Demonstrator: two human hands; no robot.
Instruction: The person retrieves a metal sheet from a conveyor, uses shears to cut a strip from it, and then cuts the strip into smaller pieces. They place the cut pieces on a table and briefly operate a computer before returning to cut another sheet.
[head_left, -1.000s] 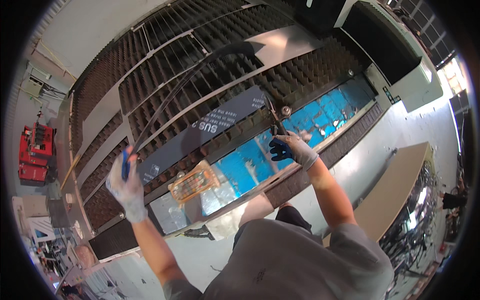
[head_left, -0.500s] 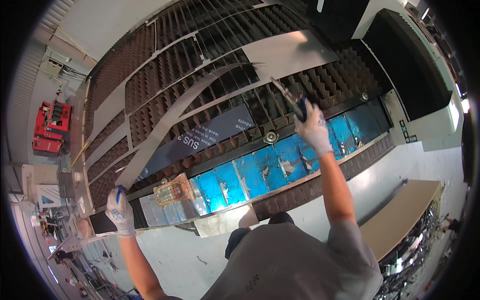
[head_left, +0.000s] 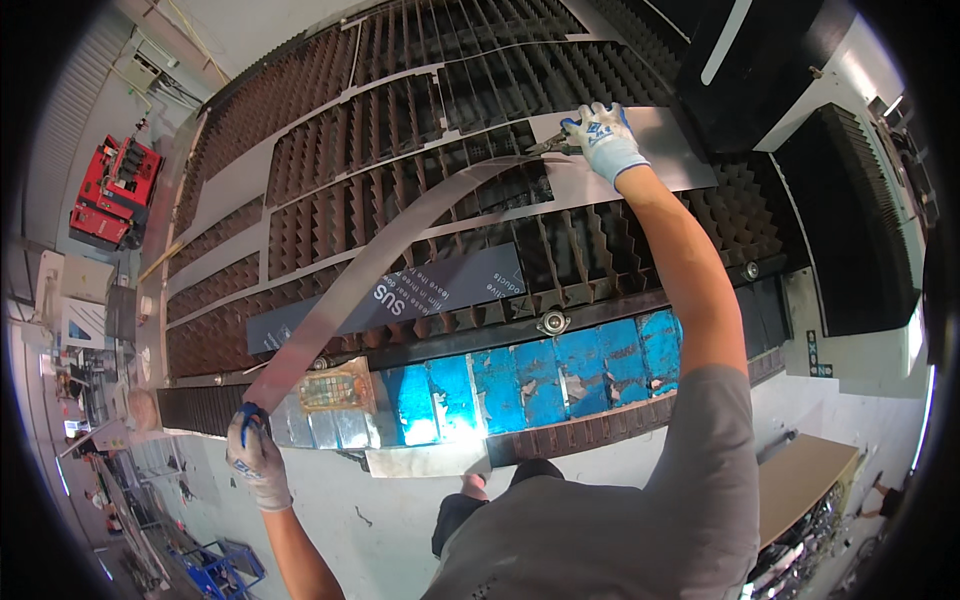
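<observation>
A long, thin metal strip [head_left: 385, 245] bows across the slatted cutting bed, rising from lower left to the far middle. My gloved left hand [head_left: 258, 460] is closed on its near end, out past the bed's front edge. Far over the bed, my gloved right hand [head_left: 606, 138] grips a plier-shaped hand tool [head_left: 548, 147] with metal jaws. Those jaws are at the strip's far end, by the edge of a bare metal sheet [head_left: 665, 150]; whether they bite on the strip is too small to tell. Under the strip lies a dark film-covered plate [head_left: 440, 290].
Rows of toothed slats [head_left: 400, 130] carry thin leftover sheet frames. Torn blue film [head_left: 510, 385] covers the front ledge, where a wire-mesh piece [head_left: 335, 390] lies. A dark bellows cover [head_left: 845, 220] stands right, a red machine [head_left: 115, 190] left, a brown board [head_left: 808, 485] lower right.
My right hand has reached farther over the bed with the tool, up to the strip's far end. My left hand has drawn the near end lower, toward me. The view has shifted slightly.
</observation>
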